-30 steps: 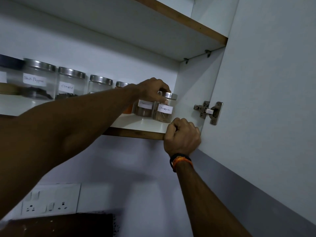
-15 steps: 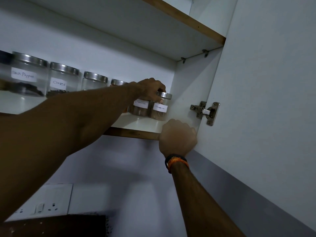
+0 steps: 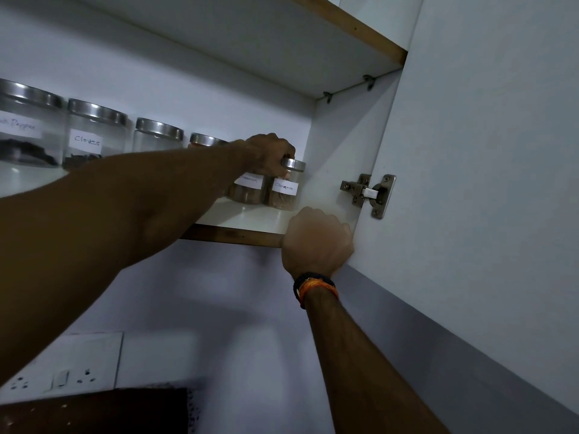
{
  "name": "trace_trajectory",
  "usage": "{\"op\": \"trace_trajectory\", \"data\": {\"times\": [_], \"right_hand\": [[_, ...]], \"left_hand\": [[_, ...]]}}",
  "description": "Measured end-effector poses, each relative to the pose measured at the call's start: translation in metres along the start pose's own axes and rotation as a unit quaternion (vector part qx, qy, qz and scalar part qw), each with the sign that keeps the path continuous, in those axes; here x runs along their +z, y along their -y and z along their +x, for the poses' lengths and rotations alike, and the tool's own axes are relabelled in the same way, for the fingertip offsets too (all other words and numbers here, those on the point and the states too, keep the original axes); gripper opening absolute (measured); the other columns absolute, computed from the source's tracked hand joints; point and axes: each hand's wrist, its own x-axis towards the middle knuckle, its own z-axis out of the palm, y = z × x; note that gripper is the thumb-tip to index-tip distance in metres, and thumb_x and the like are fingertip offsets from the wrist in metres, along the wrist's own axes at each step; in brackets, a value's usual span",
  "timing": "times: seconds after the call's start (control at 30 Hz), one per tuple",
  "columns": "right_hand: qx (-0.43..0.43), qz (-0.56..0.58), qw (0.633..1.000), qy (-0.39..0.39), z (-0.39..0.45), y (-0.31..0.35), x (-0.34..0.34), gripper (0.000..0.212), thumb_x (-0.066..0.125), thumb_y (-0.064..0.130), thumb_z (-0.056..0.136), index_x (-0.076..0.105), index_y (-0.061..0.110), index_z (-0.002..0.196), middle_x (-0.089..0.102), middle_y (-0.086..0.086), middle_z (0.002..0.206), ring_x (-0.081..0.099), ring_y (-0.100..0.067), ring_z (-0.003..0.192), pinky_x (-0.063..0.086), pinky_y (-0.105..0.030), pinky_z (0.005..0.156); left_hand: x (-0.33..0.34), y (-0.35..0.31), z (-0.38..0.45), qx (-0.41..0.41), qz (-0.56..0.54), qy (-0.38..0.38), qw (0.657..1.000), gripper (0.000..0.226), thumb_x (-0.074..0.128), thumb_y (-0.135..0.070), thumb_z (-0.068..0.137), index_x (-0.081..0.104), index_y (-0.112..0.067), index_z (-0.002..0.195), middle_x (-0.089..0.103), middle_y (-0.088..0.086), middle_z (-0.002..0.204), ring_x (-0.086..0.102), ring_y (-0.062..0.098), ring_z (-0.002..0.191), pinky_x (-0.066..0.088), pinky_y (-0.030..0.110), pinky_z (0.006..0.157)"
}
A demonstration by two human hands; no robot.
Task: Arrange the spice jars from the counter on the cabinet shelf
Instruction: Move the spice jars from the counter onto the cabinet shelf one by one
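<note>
Glass spice jars with steel lids stand in a row on the white cabinet shelf (image 3: 250,219). From the left: a black pepper jar (image 3: 28,133), a cloves jar (image 3: 94,136), an unlabelled-looking jar (image 3: 158,137) and a partly hidden jar (image 3: 203,140). At the right end two cinnamon jars stand side by side. My left hand (image 3: 269,153) reaches over them and grips the lid of the rightmost cinnamon jar (image 3: 285,191), beside the other cinnamon jar (image 3: 247,191). My right hand (image 3: 316,241) is clenched on the shelf's front corner by the cabinet side.
The open cabinet door (image 3: 485,151) hangs at the right on a metal hinge (image 3: 369,194). An upper shelf (image 3: 313,42) runs overhead. A wall socket plate (image 3: 69,364) sits low on the left above a dark object (image 3: 94,411).
The view has drifted slightly; both hands stay where they were, the left on the jar lid and the right on the shelf corner.
</note>
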Motion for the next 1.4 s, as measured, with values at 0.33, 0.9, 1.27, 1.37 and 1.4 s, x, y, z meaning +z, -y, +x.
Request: {"op": "trace_trajectory", "data": {"times": [0.33,0.9,1.27,1.37,1.4], "right_hand": [[0.003,-0.009,1.0,0.013,0.0,-0.001,0.0,0.039,0.036,0.032,0.08,0.065,0.016,0.06,0.054,0.002,0.052,0.041,-0.013,0.051,0.039,-0.028,0.066],[-0.019,-0.161,0.968,0.192,0.008,0.009,-0.021,0.042,0.028,0.028,0.094,0.068,0.016,0.09,0.069,-0.004,0.085,0.058,-0.025,0.08,0.042,-0.04,0.084],[-0.002,-0.166,0.946,0.277,-0.004,0.05,-0.058,0.038,0.035,0.029,0.101,0.068,0.011,0.094,0.071,-0.007,0.091,0.064,-0.028,0.085,0.041,-0.036,0.082],[0.0,-0.119,0.948,0.296,-0.009,0.067,-0.064,0.032,0.043,0.027,0.098,0.07,0.011,0.095,0.071,-0.007,0.094,0.064,-0.028,0.09,0.042,-0.038,0.087],[-0.005,-0.1,0.947,0.305,-0.011,0.074,-0.067,0.029,0.046,0.026,0.096,0.071,0.011,0.097,0.071,-0.008,0.097,0.064,-0.029,0.093,0.044,-0.039,0.089]], "left_hand": [[-0.003,0.001,-0.004,-0.003,-0.007,0.016,1.0,0.036,0.068,-0.038,0.089,0.064,-0.018,0.119,0.07,0.006,0.116,0.057,0.02,0.091,0.047,0.035,0.079],[-0.04,-0.028,-0.106,-0.059,-0.11,0.036,0.992,0.077,0.073,-0.039,0.089,0.036,-0.014,0.151,0.046,0.01,0.153,0.047,0.031,0.135,0.042,0.046,0.109],[-0.072,-0.044,-0.205,-0.081,-0.097,0.051,0.991,0.072,0.075,-0.036,0.088,0.044,-0.011,0.147,0.048,0.009,0.151,0.046,0.028,0.136,0.038,0.039,0.111],[-0.083,-0.045,-0.229,-0.102,-0.076,0.073,0.989,0.077,0.069,-0.042,0.091,0.034,-0.013,0.153,0.037,0.007,0.16,0.037,0.027,0.144,0.033,0.04,0.116],[-0.088,-0.046,-0.238,-0.108,-0.071,0.077,0.989,0.078,0.068,-0.043,0.092,0.032,-0.013,0.154,0.035,0.007,0.161,0.035,0.028,0.146,0.032,0.04,0.117]]}}
